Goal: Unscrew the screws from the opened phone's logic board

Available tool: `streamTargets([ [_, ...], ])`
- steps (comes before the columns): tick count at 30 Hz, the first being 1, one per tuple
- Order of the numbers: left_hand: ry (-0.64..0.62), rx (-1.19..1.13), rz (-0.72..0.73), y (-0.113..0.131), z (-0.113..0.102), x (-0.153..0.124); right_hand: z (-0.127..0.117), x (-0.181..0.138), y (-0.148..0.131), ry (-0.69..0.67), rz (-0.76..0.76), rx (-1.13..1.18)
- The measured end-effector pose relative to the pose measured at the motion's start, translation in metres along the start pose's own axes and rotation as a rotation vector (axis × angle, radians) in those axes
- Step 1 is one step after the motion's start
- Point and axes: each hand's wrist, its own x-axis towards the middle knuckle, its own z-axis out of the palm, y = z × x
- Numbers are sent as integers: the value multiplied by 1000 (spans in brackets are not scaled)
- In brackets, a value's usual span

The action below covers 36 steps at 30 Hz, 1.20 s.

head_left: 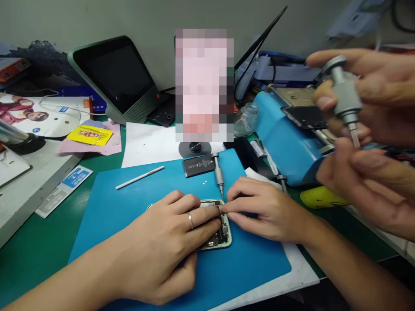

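The left hand (pixel 173 235) lies half-open across the opened phone (pixel 224 233) at lower centre; the right hand (pixel 270 209), nearly closed, touches its corner, grip unclear.

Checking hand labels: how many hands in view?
4: the wearer's left hand and right hand at the opened phone; far right, someone else's upper hand holding a screwdriver, and lower hand by its tip.

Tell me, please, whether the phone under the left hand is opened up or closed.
The phone is opened up: bare inner parts show within its pale green frame, beyond the left hand.
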Motion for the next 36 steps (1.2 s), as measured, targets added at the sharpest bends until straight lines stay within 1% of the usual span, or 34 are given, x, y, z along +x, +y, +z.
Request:
streamTargets([
  [3, 28, 1, -24, 2, -3, -1, 2, -4, -1, 0, 31, 71],
  [4, 18, 21, -11, 1, -5, -1, 3, -5, -1, 4, 30, 63],
  [5, -18, 41, 17, 0, -6, -1, 3, -6, -1, 7, 32, 58],
  [8, -9, 73, 63, -4, -10, 0, 4, -8, -1, 18, 31, 49],
  [14, -43, 129, 80, -4, -9, 0, 6, -8, 0, 35, 26, 77],
  [20, -74, 135, 82, -4, -10, 1, 6, -8, 0, 27, 36, 86],
  [26, -49, 92, 32, -3, -10, -1, 6, -10, 0, 22, 48, 88],
  [30, -44, 105, -15, 1, -8, -3, 5, -9, 0, 16, 48, 92],
  [36, -24, 104, -9, -1, -6, -2, 4, -9, -2, 19, 38, 92],
])
